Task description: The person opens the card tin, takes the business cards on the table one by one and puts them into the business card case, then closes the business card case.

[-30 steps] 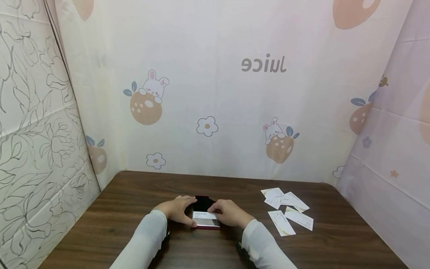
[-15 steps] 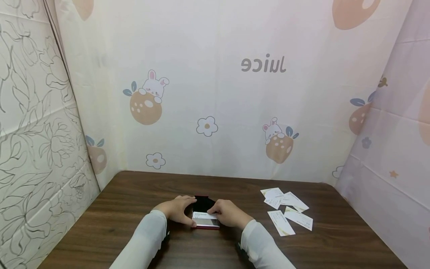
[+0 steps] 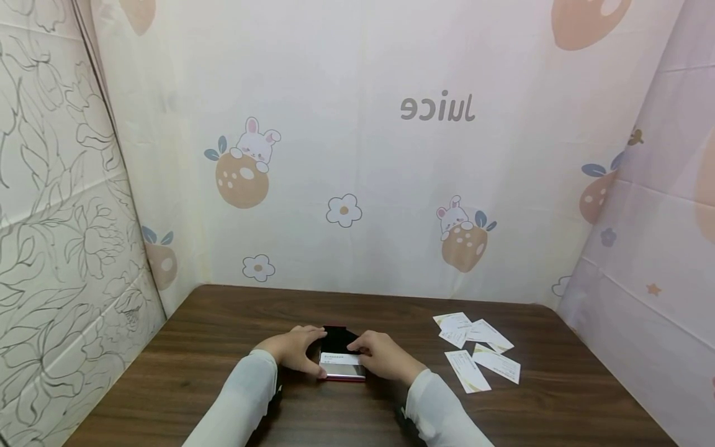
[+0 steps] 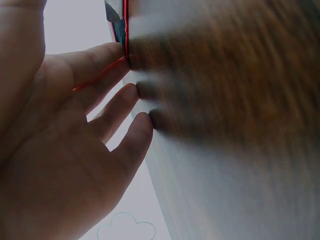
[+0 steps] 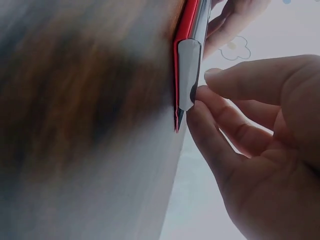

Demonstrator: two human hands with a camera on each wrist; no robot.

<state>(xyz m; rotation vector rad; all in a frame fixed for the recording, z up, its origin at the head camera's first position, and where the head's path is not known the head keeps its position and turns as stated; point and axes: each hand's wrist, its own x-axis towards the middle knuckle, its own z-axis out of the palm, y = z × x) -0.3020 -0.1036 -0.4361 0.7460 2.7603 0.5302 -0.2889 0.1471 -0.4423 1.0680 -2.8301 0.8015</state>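
A business card case (image 3: 343, 376) with a red outer shell, a silvery body and a raised black flap (image 3: 337, 340) lies on the table. A white business card (image 3: 334, 358) sits in it, printed side up. My left hand (image 3: 293, 351) holds the case from the left, thumb at the near corner and forefinger at the flap. In the left wrist view, its other fingertips (image 4: 131, 91) rest on the wood. Beside the case's right end is my right hand (image 3: 385, 356). In the right wrist view, its thumb and fingers stand apart near the case's end, pinching nothing visible.
To the right, several business cards (image 3: 468, 371) lie loose on the dark wooden table (image 3: 240, 310), some overlapping. A printed curtain (image 3: 357, 248) hangs behind the table, and more patterned cloth (image 3: 61, 248) closes off the left side.
My right fingertips have lifted slightly off the card's far edge, and more of the card shows in the case. The left hand, the case and the loose cards have stayed put.
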